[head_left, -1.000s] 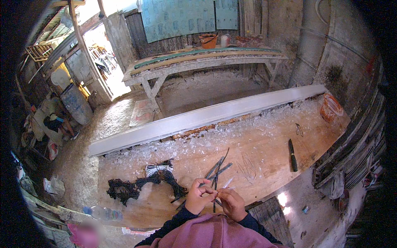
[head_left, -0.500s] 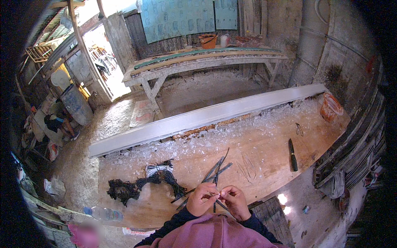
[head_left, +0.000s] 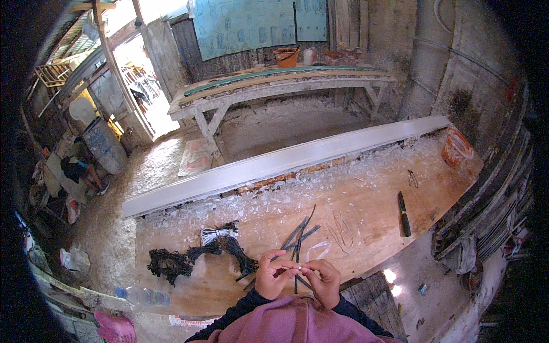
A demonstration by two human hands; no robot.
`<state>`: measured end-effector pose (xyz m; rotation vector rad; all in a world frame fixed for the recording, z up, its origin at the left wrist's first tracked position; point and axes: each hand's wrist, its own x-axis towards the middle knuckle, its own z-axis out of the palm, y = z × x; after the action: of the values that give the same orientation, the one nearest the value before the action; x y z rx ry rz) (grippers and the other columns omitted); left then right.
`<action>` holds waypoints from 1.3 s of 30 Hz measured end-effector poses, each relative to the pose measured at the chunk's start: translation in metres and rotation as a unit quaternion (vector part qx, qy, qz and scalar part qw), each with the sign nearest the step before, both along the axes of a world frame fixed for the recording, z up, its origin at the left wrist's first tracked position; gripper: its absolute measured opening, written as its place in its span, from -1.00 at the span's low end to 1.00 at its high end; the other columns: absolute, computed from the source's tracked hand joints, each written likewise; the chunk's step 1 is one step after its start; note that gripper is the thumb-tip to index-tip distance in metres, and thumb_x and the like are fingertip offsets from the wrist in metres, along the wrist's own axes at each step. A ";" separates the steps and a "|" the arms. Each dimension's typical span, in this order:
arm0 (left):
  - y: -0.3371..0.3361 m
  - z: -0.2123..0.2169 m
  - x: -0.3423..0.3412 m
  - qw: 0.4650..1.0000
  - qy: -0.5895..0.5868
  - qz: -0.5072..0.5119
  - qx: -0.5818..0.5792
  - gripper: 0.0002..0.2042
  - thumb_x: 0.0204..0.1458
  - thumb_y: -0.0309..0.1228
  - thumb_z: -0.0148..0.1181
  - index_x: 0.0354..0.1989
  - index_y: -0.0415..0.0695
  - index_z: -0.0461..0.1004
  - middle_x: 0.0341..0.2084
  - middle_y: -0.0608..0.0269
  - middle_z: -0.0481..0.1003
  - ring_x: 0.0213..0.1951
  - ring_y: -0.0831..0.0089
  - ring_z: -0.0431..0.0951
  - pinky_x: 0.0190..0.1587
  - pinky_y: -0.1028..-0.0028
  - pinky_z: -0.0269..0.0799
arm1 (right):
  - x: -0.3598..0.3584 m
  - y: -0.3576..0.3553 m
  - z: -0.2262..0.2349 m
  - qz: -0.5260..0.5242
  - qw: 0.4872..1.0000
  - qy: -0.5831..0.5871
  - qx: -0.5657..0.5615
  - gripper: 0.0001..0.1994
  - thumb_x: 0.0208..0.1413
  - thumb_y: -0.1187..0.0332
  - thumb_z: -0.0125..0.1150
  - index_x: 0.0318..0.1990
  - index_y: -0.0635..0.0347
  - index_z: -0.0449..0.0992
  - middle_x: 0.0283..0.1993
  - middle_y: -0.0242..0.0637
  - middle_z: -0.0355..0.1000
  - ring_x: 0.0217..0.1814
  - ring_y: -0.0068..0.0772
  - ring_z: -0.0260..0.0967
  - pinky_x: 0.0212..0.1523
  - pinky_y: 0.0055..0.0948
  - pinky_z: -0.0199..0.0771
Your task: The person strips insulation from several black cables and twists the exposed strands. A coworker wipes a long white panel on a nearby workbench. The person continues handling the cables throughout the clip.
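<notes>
Over the near edge of a wooden board (head_left: 377,228), my left hand (head_left: 272,276) and my right hand (head_left: 323,281) meet fingertip to fingertip. Both pinch a small whitish piece between them, too small to name. A thin, translucent white strip (head_left: 319,249) makes a loop just beyond my right fingers; whether it joins the pinched piece I cannot tell. Several dark flat strips (head_left: 298,234) lie crossed under and beyond my hands. Left of them are bundles of black cords (head_left: 171,264), with a white bundle (head_left: 219,234) beside. Thin wire-like loops (head_left: 342,231) lie to the right.
A black-handled knife (head_left: 404,214) and a small dark looped item (head_left: 412,178) lie at right, near an orange container (head_left: 456,147). White crumbs border a long white moulding (head_left: 274,166). A plastic bottle (head_left: 143,296) is at lower left. Far left, a person (head_left: 83,166) bends down.
The translucent strip's loop now shows beyond my right fingers. My hands have shifted slightly left, and the left fingers are more stretched, with both still meeting at the fingertips.
</notes>
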<state>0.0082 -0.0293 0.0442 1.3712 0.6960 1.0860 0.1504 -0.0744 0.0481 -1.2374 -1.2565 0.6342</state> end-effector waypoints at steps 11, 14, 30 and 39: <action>0.000 -0.003 0.002 0.960 0.134 0.078 0.235 -0.70 -0.16 -0.60 0.19 -0.23 -0.20 0.27 -0.38 0.11 0.42 -0.40 0.45 0.49 -0.44 0.57 0.45 | -0.001 0.001 0.001 -0.009 0.999 -0.028 0.017 -0.87 -0.14 0.52 0.20 -0.36 0.23 0.52 -0.41 -0.21 0.44 -0.35 -0.37 0.40 -0.32 -0.49 0.36; -0.003 -0.008 0.005 0.948 0.126 0.113 0.270 -0.70 -0.18 -0.62 0.20 -0.25 -0.20 0.29 -0.35 0.14 0.38 -0.35 0.45 0.49 -0.50 0.58 0.48 | -0.001 0.001 -0.004 -0.005 1.000 -0.016 -0.012 -0.91 -0.12 0.51 0.18 -0.39 0.24 0.51 -0.44 -0.22 0.42 -0.37 -0.39 0.37 -0.34 -0.51 0.34; 0.002 -0.013 0.006 0.995 -0.018 0.059 -0.078 -0.84 -0.08 -0.57 0.10 -0.29 -0.25 0.34 -0.38 0.18 0.43 -0.36 0.48 0.46 -0.32 0.57 0.39 | -0.003 0.000 -0.018 0.207 0.894 0.353 -0.183 -0.94 0.04 0.43 0.05 -0.35 0.19 0.33 -0.32 -0.39 0.33 -0.31 -0.61 0.24 -0.30 -0.64 0.22; 0.004 -0.012 0.000 0.978 0.128 0.048 0.159 -0.93 -0.14 -0.54 0.19 -0.47 -0.21 0.44 -0.40 0.23 0.32 -0.50 0.53 0.42 -0.46 0.58 0.44 | -0.004 0.002 -0.015 0.166 0.883 0.404 -0.173 -0.90 0.04 0.39 0.08 -0.34 0.19 0.34 -0.41 -0.48 0.28 -0.33 -0.65 0.18 -0.28 -0.65 0.19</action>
<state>0.0084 -0.0257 0.0327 1.7897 0.8055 1.1440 0.1463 -0.0726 0.0327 -0.8616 -0.6453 1.4985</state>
